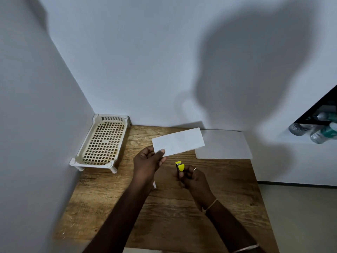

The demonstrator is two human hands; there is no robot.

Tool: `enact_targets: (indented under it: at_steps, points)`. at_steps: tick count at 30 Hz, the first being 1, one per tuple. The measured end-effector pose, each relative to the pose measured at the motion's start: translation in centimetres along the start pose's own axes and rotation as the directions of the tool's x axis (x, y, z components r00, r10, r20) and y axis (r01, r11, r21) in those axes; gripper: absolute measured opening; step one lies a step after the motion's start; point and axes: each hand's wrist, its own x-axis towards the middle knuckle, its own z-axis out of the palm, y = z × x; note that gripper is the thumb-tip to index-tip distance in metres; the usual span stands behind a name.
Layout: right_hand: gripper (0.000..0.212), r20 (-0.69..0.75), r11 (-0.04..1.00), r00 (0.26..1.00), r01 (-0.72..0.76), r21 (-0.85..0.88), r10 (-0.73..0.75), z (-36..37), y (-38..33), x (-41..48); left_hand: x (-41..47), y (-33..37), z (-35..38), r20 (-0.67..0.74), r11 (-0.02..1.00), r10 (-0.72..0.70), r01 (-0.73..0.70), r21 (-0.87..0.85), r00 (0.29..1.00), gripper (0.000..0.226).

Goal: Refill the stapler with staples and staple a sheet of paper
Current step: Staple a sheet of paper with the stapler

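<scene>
Two bare hands are working above a brown wood-grain desk [228,189] that is sitting in a corner of pale walls. Largest after the desk, a cream perforated plastic tray on short legs [102,142] is standing against the wall, well to the left of both grips. Beyond the right grip and to its right, a flat white sheet of paper [223,144] is lying on the desk by the far wall. Nearer, a folded white paper slip [179,140] is being held up off the desk, its lower left corner pinched between thumb and fingers of the left hand [146,164], so the left grip is closing on it; the slip is stretching away up and to the right of that grip. Just right of the left grip and slightly lower, the right hand [193,178], wearing a ring and a thin wrist band, is wrapping its grip around a small yellow stapler [180,166], whose yellow and metal nose is sticking up out of the fist, just below the slip's lower edge and apart from it.
</scene>
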Motion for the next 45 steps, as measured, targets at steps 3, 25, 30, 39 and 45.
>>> enact_targets:
  at_steps: [3, 25, 30, 39, 45]
  points:
    - [0.019, -0.001, 0.995, 0.999, -0.041, 0.093, 0.041, 0.3, -1.5, -0.1, -0.2, 0.4, 0.3, 0.007, 1.0, 0.002, -0.001, -0.009, 1.0, 0.024]
    - [0.028, 0.018, 0.935, 0.999, -0.04, 0.352, 0.036, 1.9, -4.9, 0.2, -1.6, 0.4, 1.6, 0.112, 0.963, 0.186, -0.203, 0.175, 0.976, 0.019]
    - [0.039, -0.037, 0.938, 0.997, -0.048, 0.343, 0.065, 2.3, -5.0, 0.1, -1.6, 0.1, 1.6, 0.099, 0.974, 0.164, -0.178, 0.141, 0.981, 0.018]
    - [0.041, -0.057, 0.934, 0.996, -0.051, 0.353, 0.075, 1.9, -5.2, 0.1, -1.7, -0.1, 1.4, 0.098, 0.974, 0.171, -0.183, 0.135, 0.98, 0.018]
    - [0.043, -0.046, 0.942, 0.996, -0.058, 0.33, 0.077, 1.8, -5.3, -0.1, -1.5, -0.3, 1.3, 0.071, 0.962, 0.211, -0.22, 0.164, 0.975, 0.035]
